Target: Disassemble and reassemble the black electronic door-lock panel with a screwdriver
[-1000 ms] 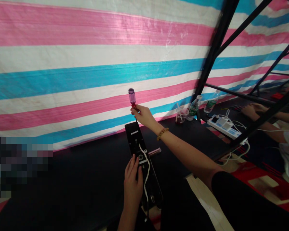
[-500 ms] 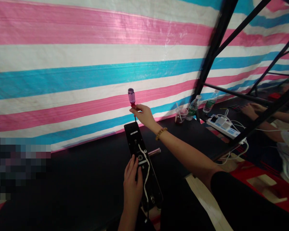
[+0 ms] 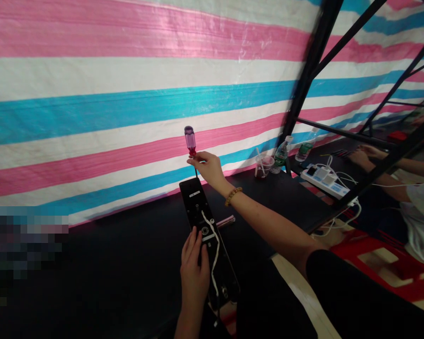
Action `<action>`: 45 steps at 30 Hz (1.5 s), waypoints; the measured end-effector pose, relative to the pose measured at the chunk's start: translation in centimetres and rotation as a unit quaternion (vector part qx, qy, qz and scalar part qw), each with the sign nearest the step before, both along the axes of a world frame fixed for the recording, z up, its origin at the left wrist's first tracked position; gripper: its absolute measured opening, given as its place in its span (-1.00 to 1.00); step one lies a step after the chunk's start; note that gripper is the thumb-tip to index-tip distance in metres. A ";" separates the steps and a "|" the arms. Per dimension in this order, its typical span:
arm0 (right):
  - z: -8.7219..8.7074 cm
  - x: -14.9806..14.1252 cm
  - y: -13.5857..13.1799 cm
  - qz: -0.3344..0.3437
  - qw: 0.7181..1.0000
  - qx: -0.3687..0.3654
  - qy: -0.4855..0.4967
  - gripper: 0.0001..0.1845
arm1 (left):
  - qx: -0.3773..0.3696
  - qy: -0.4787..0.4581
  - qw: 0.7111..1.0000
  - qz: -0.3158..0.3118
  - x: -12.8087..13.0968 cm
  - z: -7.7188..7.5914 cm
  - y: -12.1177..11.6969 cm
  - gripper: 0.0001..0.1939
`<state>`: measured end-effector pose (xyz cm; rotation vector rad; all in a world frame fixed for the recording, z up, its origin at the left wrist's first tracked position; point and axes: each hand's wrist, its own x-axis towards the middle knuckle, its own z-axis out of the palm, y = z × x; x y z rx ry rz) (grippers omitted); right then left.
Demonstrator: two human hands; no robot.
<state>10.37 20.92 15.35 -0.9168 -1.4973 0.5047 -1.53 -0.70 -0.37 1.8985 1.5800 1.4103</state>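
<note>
My right hand (image 3: 209, 167) is closed around the lower part of a screwdriver (image 3: 190, 140) with a clear purple handle and red collar. The screwdriver stands nearly upright, its shaft reaching down to the far end of a long black door lock panel (image 3: 194, 201). Round fittings, screws and a white label show on the panel's upward face. A white cable (image 3: 217, 254) runs along it, ending in a small connector near my lap. On the panel's left side lies my left hand (image 3: 195, 256), fingers stretched flat on it. A metallic lever handle (image 3: 226, 221) sticks out on the right.
The black table (image 3: 102, 268) meets a striped tarp wall (image 3: 127, 117). Right of my arm stand a plastic cup (image 3: 263, 167), bottles (image 3: 281, 153) and a power strip (image 3: 325, 181) with cables. Black metal frame bars and a co-worker's hands (image 3: 363, 157) are farther right.
The view has shifted slightly. My right hand still holds the screwdriver at the panel's far end, its handle turned a little at most. My left hand stays on the panel.
</note>
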 end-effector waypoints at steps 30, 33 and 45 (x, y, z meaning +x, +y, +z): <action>0.3 0.0 -0.4 -0.031 0.999 0.009 -0.031 -0.95 | 0.005 -0.004 1.000 -0.002 0.1 -0.2 0.0 -0.56; 0.3 0.0 -0.6 0.013 0.999 0.019 -0.043 -0.84 | 0.006 -0.005 1.000 -0.001 0.0 -0.3 0.0 -0.56; 0.0 0.5 -0.2 0.012 0.998 0.007 -0.063 -0.92 | 0.019 0.004 1.000 0.002 0.0 -0.3 0.3 -0.57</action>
